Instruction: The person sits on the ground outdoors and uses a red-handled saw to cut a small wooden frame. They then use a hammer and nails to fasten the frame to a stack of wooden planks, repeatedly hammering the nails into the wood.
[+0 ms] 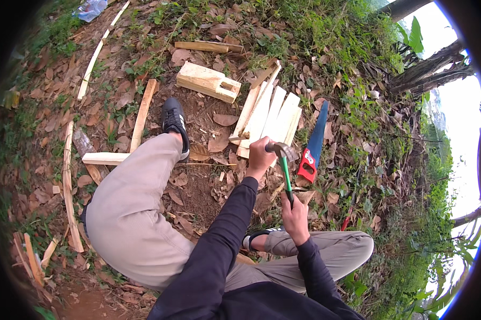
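Observation:
My right hand (295, 220) grips the black lower end of a claw hammer (285, 173) with a green shaft and a metal head. The hammer's head overlaps the far edge of my left hand (260, 159), and whether the two touch is unclear. My left hand is closed at the near end of several pale wooden boards (273, 114) lying side by side on the ground. Whatever its fingers hold is hidden. A thin strip of wood (263, 97) lies slantwise across the boards.
A handsaw (316, 140) with a blue blade and red handle lies right of the boards. Beyond my shoe (175, 120) sits a notched wooden block (208, 82). Wooden sticks (143, 114) and dry leaves cover the ground leftward. Grass and a tree trunk (430, 72) stand at right.

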Motion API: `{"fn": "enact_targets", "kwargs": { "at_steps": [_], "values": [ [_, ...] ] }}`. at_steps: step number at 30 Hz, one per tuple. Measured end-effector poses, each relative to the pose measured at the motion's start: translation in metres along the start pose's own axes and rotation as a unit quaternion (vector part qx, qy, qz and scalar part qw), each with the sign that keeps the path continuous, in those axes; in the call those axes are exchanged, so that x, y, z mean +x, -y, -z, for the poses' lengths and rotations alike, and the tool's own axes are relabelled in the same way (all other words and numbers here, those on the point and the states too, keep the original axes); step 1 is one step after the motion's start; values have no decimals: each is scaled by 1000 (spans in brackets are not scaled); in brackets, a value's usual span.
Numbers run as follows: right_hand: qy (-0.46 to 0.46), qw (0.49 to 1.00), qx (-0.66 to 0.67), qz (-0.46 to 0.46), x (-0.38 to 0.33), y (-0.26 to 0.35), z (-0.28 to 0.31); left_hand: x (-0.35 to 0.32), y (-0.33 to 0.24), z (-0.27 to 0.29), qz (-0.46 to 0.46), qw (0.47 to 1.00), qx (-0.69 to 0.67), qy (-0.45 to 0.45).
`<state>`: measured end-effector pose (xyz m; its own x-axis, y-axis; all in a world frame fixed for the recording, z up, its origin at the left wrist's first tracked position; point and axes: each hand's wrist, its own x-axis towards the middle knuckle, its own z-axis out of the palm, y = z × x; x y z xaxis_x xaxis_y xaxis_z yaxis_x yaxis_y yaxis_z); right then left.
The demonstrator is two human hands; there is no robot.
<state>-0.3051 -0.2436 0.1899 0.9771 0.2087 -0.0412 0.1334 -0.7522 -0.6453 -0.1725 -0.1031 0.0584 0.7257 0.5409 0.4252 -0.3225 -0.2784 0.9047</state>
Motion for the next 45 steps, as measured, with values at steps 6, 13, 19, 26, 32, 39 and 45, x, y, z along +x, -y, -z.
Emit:
{"fn": "enact_targets", "kwargs": {
  "at_steps": [6, 13, 19, 26, 32, 39, 45],
  "values": [
    [-106, 979, 143, -98, -7, -1, 24, -4, 0, 5, 17, 999, 51, 3],
    [-56, 923, 292, -247, -44, -25, 6, 1, -3, -4, 32, 998, 53, -23],
    [-69, 901, 338, -264, -64, -24, 7, -6, -9, -9, -7, 996, 87, 3],
    [-115, 895, 346, -257, -65, -39, 18, -4, 2, 2, 118, 990, 63, -40],
    [-112, 866, 383, -300, -64, -37, 11, -2, -8, 16, 39, 998, 26, 29],
    [-110, 881, 367, -277, -64, -38, 11, -19, -27, -10, -139, 977, 63, 147],
    [-100, 879, 362, -294, -63, -39, 8, -12, -13, 4, -87, 990, 93, 62]
  ]
}}
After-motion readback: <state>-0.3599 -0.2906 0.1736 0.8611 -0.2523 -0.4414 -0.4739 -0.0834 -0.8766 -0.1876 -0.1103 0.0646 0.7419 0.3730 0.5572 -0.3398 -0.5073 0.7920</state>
